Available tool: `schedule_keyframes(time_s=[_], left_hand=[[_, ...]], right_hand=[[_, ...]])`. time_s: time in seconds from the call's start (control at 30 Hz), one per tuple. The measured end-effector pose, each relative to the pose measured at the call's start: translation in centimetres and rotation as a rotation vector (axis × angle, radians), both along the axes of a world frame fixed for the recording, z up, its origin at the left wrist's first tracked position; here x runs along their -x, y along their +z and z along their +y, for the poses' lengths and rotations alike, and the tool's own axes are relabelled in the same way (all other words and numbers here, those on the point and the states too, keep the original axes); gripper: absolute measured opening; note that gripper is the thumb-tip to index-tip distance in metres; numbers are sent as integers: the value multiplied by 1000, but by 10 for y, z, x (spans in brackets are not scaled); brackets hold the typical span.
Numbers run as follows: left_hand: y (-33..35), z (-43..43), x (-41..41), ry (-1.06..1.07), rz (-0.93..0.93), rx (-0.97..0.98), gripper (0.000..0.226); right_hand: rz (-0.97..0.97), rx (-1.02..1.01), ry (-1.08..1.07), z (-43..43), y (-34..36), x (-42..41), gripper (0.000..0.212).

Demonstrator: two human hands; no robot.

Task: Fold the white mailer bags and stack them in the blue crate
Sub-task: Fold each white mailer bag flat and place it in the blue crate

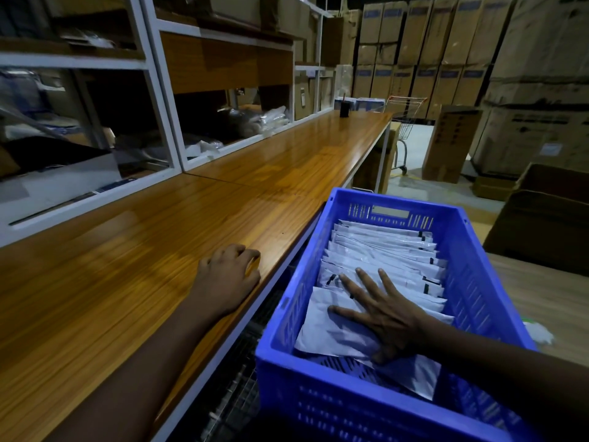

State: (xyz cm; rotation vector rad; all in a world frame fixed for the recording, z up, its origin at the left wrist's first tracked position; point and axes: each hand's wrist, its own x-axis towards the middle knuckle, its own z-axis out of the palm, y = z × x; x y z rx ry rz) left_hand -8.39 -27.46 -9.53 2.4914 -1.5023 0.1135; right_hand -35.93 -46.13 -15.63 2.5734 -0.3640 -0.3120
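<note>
The blue crate (pixel 478 256) stands at the lower right, beside the edge of the wooden counter (pixel 134 260). Inside it lies a row of several folded white mailer bags (pixel 382 250), leaning one on another. The nearest folded bag (pixel 328 327) lies at the front of the row. My right hand (pixel 379 311) presses flat on that bag with straight, spread fingers. My left hand (pixel 228 275) rests on the counter near its edge, fingers loosely curled, holding nothing.
White-framed shelves (pixel 159 100) with plastic-wrapped goods line the counter's far side. A small dark holder (pixel 344 108) stands far down the counter. Cardboard boxes (pixel 452 141) and a wire cart (pixel 406 122) fill the floor beyond. An open carton (pixel 548 215) sits right of the crate.
</note>
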Motion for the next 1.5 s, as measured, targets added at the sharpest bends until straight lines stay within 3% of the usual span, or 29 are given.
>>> schedule_keyframes(time_s=[0.23,0.6,0.77,0.93,1.17,1.5], left_hand=[[-1,0,0,-3,6,-2,45],[1,1,1,-6,21,9,44],[8,10,4,11,14,133,39],[30,41,-8,85,-47,247,39],[43,136,-37,318,-78,340,42],[40,313,-47,854,-152,248,38]], right_hand=[[-24,-105,38,-7,-4,-5,129],[-76,-184,-101,-8,8,-11,109],[-492,-278,-40,7,32,-40,71],[-773,-412,26,42,72,-99,63],[-864,-543,260,120,107,-197,60],[-722,-777,594,308,70,-308,47]])
